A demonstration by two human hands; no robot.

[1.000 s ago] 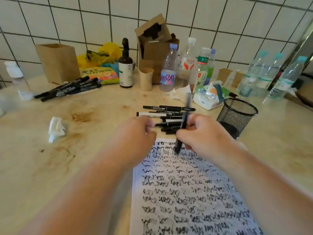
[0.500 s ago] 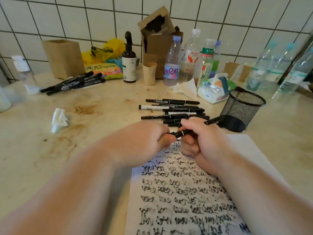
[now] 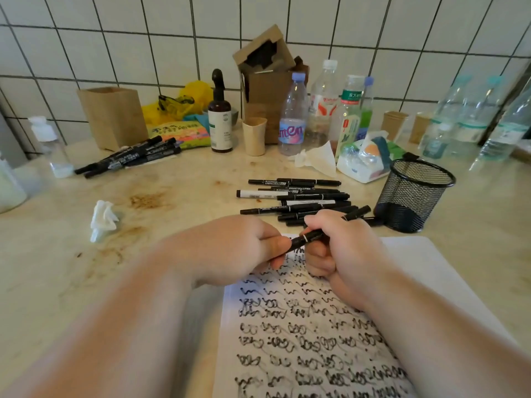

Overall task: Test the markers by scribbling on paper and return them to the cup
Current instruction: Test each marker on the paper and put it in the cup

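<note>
Since the earlier frame, we have laid the marker [image 3: 313, 234] over from nearly upright to a low slant, and our left hand [image 3: 244, 248] has closed in on its near end. Our right hand [image 3: 342, 248] is wrapped in a fist around the barrel, while our left thumb and fingers pinch the lower-left end, both grips tight on the same marker.

We work above the top edge of the paper [image 3: 431, 271], whose right side is blank and whose lower part is filled with black scribbles. Open counter [image 3: 57, 268] lies to our left, with only a crumpled tissue [image 3: 103, 219] on it.

Just beyond our hands lies the pile of loose markers [image 3: 293, 196], nearly touching our right knuckles. The mesh cup [image 3: 413, 193] stands upright to the right of that pile, close to the paper's far corner. Farther back, a second bundle of markers [image 3: 129, 159], a brown pump bottle [image 3: 219, 122], a cardboard box [image 3: 267, 84], water bottles [image 3: 293, 116] and a tissue pack [image 3: 365, 162] crowd the tiled wall.

The held marker's long axis runs from lower left to upper right, its far end pointing toward the mesh cup.
</note>
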